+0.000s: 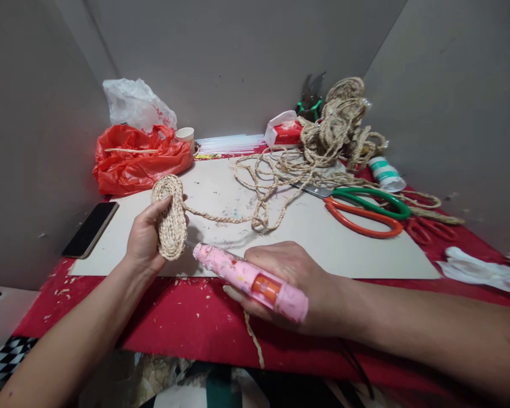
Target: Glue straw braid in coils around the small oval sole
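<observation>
An oval coil of braided straw rope (171, 224) is upright in my left hand (144, 232), the thumb across its face and fingers behind it. From its right side a loose length of rope (221, 217) runs over the board to a tangle. My right hand (280, 266) is wrapped round a pink hot glue gun (238, 272) with an orange window in its body. The gun's tip points left at the coil's lower edge, a small gap apart. A short strand of straw (254, 340) hangs below my right hand.
A pale board (212, 255) lies on a red cloth (161, 317). Right are large scissors (365, 211), a rope heap (340, 124), a green-and-white roll (386, 174) and a white cloth (480, 269). Left are a phone (90, 229), a red plastic bag (140, 164) and a paper cup (185, 136).
</observation>
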`<state>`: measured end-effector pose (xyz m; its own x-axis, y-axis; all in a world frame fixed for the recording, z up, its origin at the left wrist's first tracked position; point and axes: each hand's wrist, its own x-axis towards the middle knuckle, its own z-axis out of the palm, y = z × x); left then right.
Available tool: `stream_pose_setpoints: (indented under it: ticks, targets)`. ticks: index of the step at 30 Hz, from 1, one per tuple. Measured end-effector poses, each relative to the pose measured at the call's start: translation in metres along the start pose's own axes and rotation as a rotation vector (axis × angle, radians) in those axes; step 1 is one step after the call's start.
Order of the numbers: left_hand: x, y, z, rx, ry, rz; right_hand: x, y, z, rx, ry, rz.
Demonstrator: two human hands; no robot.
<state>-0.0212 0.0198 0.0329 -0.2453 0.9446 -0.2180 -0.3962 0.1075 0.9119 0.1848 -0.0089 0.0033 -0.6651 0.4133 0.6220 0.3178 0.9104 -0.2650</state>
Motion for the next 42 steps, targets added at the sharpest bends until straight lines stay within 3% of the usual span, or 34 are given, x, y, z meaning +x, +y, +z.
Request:
stream_pose_setpoints:
  ticks: [4,7,11,15,17,21,23,27,31,36,42]
  targets:
    - [-0.001,0.004,0.001,-0.035,-0.004,0.028,-0.005,0.003,-0.001,0.066,-0.25,0.004]
    - [-0.001,0.005,0.0,-0.054,-0.003,0.062,-0.005,0.005,0.002,-0.01,-0.425,0.051]
    - [-0.001,0.003,-0.004,-0.052,0.011,0.161,-0.001,0.001,0.0,-0.173,-0.568,0.158]
    - [-0.005,0.002,-0.007,-0.016,-0.044,0.249,0.009,-0.012,-0.022,-0.121,-0.651,0.184]
    - [-0.009,0.003,-0.007,0.002,-0.049,0.269,0.016,-0.015,-0.035,-0.026,-0.587,0.166]
    - [-0.014,0.004,-0.005,0.009,-0.055,0.299,0.035,-0.003,-0.037,0.011,-0.072,0.113]
    - [-0.015,0.003,-0.005,-0.008,-0.062,0.305,0.045,0.008,-0.025,0.007,0.083,0.081]
    - [-0.015,0.001,-0.005,-0.026,-0.077,0.322,0.058,0.025,0.006,0.211,0.101,0.1]
    - [-0.014,-0.001,-0.006,0.001,-0.1,0.341,0.062,0.027,0.018,0.272,0.19,0.089]
    - [-0.01,-0.006,-0.01,0.07,-0.087,0.432,0.061,0.023,0.019,0.16,0.262,-0.028]
    - [-0.005,-0.014,-0.014,0.177,-0.038,0.538,0.058,0.02,0.02,-0.066,0.131,-0.033]
